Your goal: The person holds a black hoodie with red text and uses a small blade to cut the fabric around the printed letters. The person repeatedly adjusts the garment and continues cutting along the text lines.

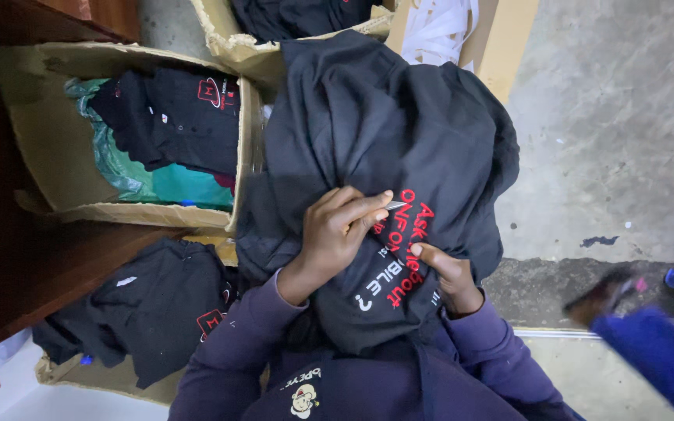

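Two hands, left hand [337,234] and right hand [450,273], grip one black garment [384,117].

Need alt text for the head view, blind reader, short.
Two bare hands work on a black cotton garment with red and white printed lettering draped over the person's lap: the left hand pinches a small silvery metal tool against the print, the right hand holds the fabric beneath. An open brown cardboard box of black shirts stands to the left.
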